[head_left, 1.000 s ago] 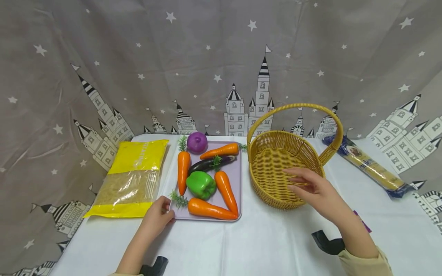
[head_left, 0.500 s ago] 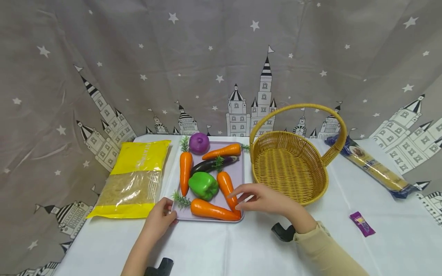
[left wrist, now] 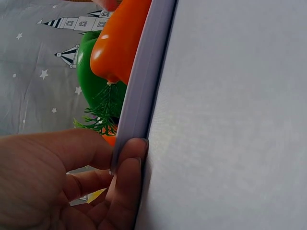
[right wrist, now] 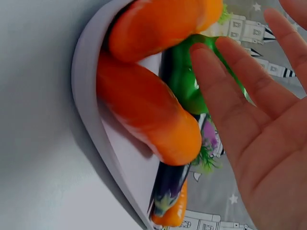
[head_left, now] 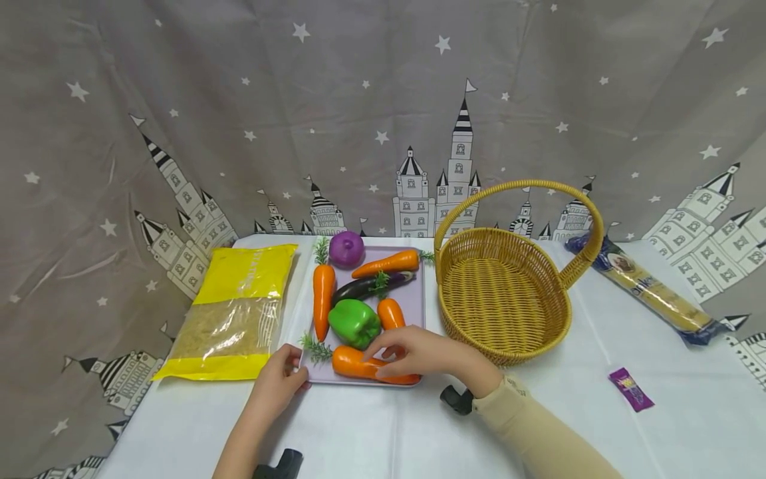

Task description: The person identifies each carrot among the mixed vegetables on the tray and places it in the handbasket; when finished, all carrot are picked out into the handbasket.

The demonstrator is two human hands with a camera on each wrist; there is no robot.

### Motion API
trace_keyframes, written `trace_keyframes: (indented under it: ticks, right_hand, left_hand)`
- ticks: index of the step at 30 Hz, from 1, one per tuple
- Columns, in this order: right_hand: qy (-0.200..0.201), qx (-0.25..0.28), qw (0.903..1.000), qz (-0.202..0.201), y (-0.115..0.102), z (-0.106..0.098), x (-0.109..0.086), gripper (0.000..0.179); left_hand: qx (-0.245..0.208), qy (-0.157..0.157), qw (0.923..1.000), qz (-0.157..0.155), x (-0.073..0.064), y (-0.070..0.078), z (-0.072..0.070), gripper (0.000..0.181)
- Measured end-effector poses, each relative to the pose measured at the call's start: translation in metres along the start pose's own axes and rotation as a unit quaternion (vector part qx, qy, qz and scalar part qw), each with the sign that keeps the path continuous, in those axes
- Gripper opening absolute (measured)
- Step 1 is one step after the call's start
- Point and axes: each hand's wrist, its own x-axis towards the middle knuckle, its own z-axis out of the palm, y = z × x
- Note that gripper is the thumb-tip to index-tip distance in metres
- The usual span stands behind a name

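Observation:
My left hand (head_left: 277, 382) pinches the front left corner of a lilac tray (head_left: 414, 299); in the left wrist view its fingers lie on both sides of the rim (left wrist: 144, 81). Over the tray's front edge is my right hand (head_left: 425, 352), thumb and fingers spread across the front carrot (head_left: 347, 361). The right wrist view shows these fingers (right wrist: 216, 91) extended beside the orange carrots, with nothing in the grasp. Partly behind that hand lies another carrot (head_left: 390, 311). A green bell pepper (head_left: 354, 322), an eggplant (head_left: 359, 287), a purple onion (head_left: 346, 249) and more carrots share the tray.
A yellow wicker basket (head_left: 503, 313) with a tall handle stands right of the tray. Left of it lies a yellow bag of grain-like food (head_left: 230, 313). A long pasta packet (head_left: 649, 293) and a small purple packet (head_left: 631, 389) lie at the right.
My right hand has come leftward from over the basket to the front carrot on the tray, uncovering the purple packet. My left hand has stayed at the tray's corner.

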Motion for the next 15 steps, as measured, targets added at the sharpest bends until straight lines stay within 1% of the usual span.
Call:
trace_keyframes:
  ticks: [5,11,13,15]
  right_hand:
    - [-0.016,-0.002,0.9999,-0.001,0.001,0.004,0.006,0.026]
    - [-0.018,-0.007,0.9998,-0.001,0.003,0.009,0.011,0.024]
    - [-0.019,-0.018,0.9996,-0.001,0.004,0.01,0.012,0.024]
    - [-0.024,-0.039,0.9989,-0.009,0.004,0.011,0.014,0.024]
  left_hand:
    - [-0.001,-0.001,1.0,0.007,0.0,0.0,0.0,0.027]
    - [-0.005,-0.002,0.9999,0.009,-0.001,0.0,-0.001,0.027]
    - [-0.008,-0.003,0.9999,0.008,-0.001,0.0,0.0,0.027]
    - [-0.011,-0.003,0.9999,0.007,-0.001,0.0,0.0,0.027]
